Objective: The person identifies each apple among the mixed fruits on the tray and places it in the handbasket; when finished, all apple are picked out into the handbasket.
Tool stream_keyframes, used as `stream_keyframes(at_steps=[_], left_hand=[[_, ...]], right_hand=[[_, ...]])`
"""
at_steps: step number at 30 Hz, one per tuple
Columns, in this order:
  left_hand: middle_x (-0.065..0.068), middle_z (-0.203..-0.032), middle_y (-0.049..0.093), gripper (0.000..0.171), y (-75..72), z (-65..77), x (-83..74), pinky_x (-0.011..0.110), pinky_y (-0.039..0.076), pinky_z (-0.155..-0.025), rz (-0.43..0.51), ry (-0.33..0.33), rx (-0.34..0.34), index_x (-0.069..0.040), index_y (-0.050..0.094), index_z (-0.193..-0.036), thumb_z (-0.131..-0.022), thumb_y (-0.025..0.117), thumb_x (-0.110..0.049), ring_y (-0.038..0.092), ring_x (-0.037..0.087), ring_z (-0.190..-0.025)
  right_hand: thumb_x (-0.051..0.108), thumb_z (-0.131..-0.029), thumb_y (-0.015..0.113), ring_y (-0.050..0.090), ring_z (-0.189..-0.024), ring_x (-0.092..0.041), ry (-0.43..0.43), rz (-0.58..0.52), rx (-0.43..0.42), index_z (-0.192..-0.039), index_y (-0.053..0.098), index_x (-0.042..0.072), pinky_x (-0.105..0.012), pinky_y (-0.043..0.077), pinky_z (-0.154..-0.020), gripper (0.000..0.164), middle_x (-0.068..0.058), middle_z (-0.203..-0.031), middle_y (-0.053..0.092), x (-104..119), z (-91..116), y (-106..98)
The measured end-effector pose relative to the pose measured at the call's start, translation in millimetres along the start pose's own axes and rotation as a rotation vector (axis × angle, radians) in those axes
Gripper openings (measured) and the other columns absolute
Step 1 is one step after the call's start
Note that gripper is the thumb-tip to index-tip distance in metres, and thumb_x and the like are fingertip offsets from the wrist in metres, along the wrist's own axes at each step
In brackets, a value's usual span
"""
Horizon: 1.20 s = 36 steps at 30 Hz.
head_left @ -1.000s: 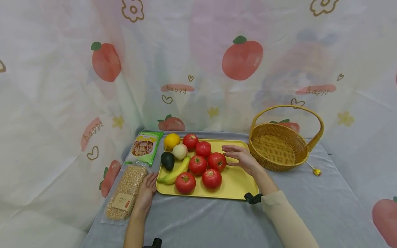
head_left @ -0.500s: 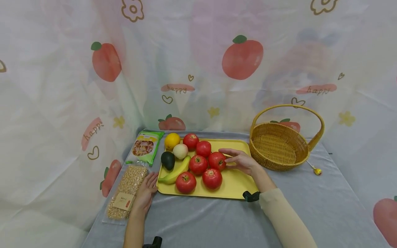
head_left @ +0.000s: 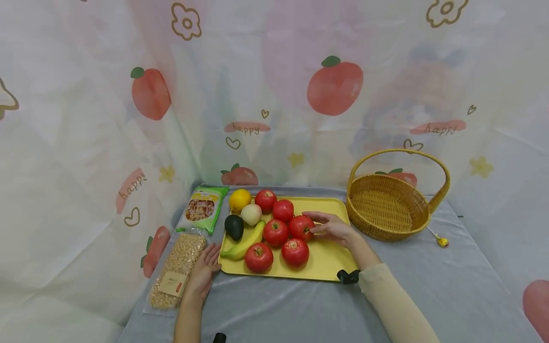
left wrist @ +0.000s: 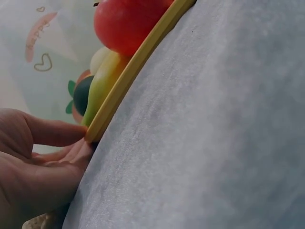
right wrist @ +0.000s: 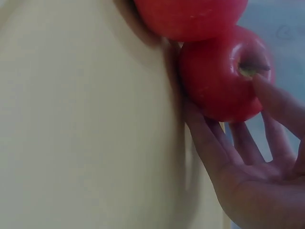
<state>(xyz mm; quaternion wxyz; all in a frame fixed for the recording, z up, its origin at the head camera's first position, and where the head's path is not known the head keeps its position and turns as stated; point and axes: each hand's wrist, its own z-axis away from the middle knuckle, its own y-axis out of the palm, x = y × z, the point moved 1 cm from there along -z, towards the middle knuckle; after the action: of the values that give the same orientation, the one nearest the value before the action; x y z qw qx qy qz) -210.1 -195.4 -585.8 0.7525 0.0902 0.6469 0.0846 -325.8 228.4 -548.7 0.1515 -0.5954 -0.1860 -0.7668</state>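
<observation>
On the yellow tray [head_left: 328, 259] sit several red apples, a banana [head_left: 245, 242], a dark green avocado [head_left: 234, 227], a pale round fruit [head_left: 251, 214] and an orange-yellow fruit [head_left: 239, 200]. My right hand [head_left: 336, 229] is around the rightmost apple [head_left: 301, 227]. In the right wrist view its thumb touches that apple [right wrist: 219, 78] near the stem, and the other fingertips are partly hidden behind it. At the tray's near left corner my left hand [head_left: 202, 274] lies with straight fingers. Its thumb touches the tray rim [left wrist: 112, 102] in the left wrist view.
A wicker basket [head_left: 386, 209] with a tall handle stands right of the tray, a small yellow flower [head_left: 442, 242] beside it. Left of the tray lie a green food packet [head_left: 202, 209] and a clear bag of grains [head_left: 182, 259]. A patterned curtain closes off the back.
My right hand has moved left onto the rightmost apple, its thumb now over it. My left hand stays by the tray corner. The head view has tilted slightly up.
</observation>
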Motion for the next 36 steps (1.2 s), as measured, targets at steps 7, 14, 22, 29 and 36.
stream_keyframes(at_steps=[7,14,22,29,36], left_hand=[[0.032,-0.167,0.021,0.081,1.9,0.5,0.4,0.051,0.018,-0.127,0.017,-0.001,-0.008,0.008,0.010,-0.163,-0.090,0.039,0.026,0.019,0.041,-0.157],[0.032,-0.167,0.021,0.080,1.0,0.9,2.4,0.050,0.017,-0.127,0.021,-0.001,-0.022,0.008,0.011,-0.163,-0.090,0.039,0.026,0.018,0.041,-0.157],[0.029,-0.167,0.022,0.081,2.7,-0.3,-0.8,0.049,0.018,-0.127,0.015,-0.014,-0.030,0.006,0.013,-0.164,-0.090,0.039,0.026,0.019,0.040,-0.157],[0.029,-0.167,0.023,0.081,1.0,-3.1,0.3,0.048,0.017,-0.128,0.019,-0.022,-0.039,0.006,0.013,-0.164,-0.089,0.037,0.027,0.019,0.040,-0.157],[0.029,-0.167,0.023,0.079,-0.2,-3.3,2.0,0.049,0.018,-0.127,0.010,-0.015,-0.022,0.006,0.013,-0.163,-0.091,0.037,0.027,0.020,0.039,-0.157]], right_hand=[[-0.005,-0.098,0.061,0.054,-0.132,-0.027,-0.049,0.043,-0.008,-0.156,0.047,0.003,-0.052,0.053,-0.105,0.059,-0.021,-0.161,0.041,-2.4,2.5,2.5],[-0.002,-0.101,0.060,0.061,-0.122,-0.025,-0.089,0.052,-0.008,-0.159,0.036,-0.001,-0.050,0.055,-0.103,0.064,-0.027,-0.159,0.041,-2.2,4.0,7.0],[-0.003,-0.100,0.062,0.067,-0.108,-0.021,-0.099,0.109,-0.051,-0.158,0.042,0.000,-0.043,0.058,-0.099,0.061,-0.027,-0.156,0.044,1.3,6.0,11.4],[0.001,-0.100,0.065,0.068,-0.103,-0.019,-0.084,0.140,-0.087,-0.154,0.047,0.000,-0.042,0.059,-0.098,0.057,-0.028,-0.154,0.047,3.4,7.6,13.6],[0.003,-0.099,0.068,0.068,-0.111,-0.024,-0.096,0.185,-0.150,-0.153,0.049,0.000,-0.054,0.056,-0.101,0.057,-0.028,-0.150,0.051,8.0,13.6,9.6]])
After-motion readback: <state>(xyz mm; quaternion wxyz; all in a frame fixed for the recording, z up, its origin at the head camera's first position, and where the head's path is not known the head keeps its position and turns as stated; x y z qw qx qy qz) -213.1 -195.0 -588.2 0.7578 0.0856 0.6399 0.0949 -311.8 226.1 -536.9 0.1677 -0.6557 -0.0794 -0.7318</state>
